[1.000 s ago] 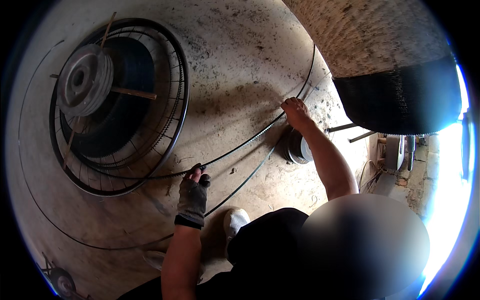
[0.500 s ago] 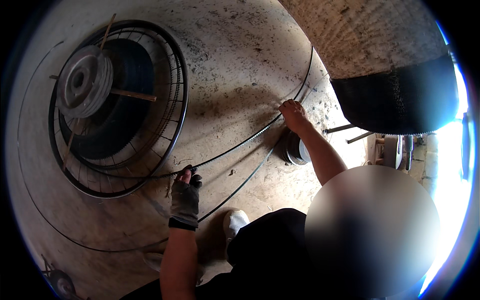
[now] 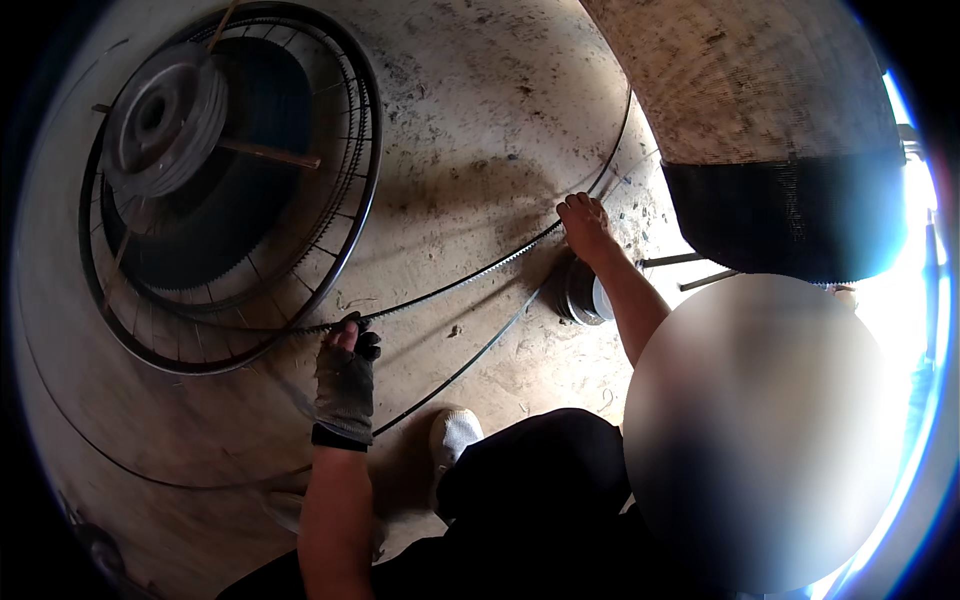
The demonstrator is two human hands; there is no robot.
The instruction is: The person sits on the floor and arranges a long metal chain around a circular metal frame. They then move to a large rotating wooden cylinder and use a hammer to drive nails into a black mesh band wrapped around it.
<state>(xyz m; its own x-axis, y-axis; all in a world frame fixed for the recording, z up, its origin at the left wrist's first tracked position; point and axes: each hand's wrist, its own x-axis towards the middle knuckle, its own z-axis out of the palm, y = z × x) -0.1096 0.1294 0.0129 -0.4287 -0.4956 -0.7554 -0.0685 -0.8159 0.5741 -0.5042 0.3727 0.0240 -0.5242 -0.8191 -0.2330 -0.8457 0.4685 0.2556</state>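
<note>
My left hand (image 3: pixel 345 385), in a grey fingerless glove, pinches a long thin dark toothed strip (image 3: pixel 450 288) just below the spoked wheel (image 3: pixel 372 160). The strip runs from the wheel's lower rim past my left hand and curves up to the right. My bare right hand (image 3: pixel 585 222) has its fingers closed over the strip farther along, nearer the large ribbed drum-like thing (image 3: pixel 790 105). Between my hands the teeth show along the strip's lower side. Its far end passes out of sight behind that drum-like thing.
A grooved grey pulley (image 3: pixel 160 120) and wooden sticks (image 3: pixel 268 153) sit over the wheel. Below my right hand is a small round spool-like thing (image 3: pixel 585 295). A second thin strip (image 3: pixel 470 362) arcs along the floor near my shoe (image 3: pixel 456 432). A round blur hides the lower right.
The view has shifted, so the wheel sits higher. My left hand has moved a little left along the wheel's lower edge. My right hand stays at nearly the same place on the strip.
</note>
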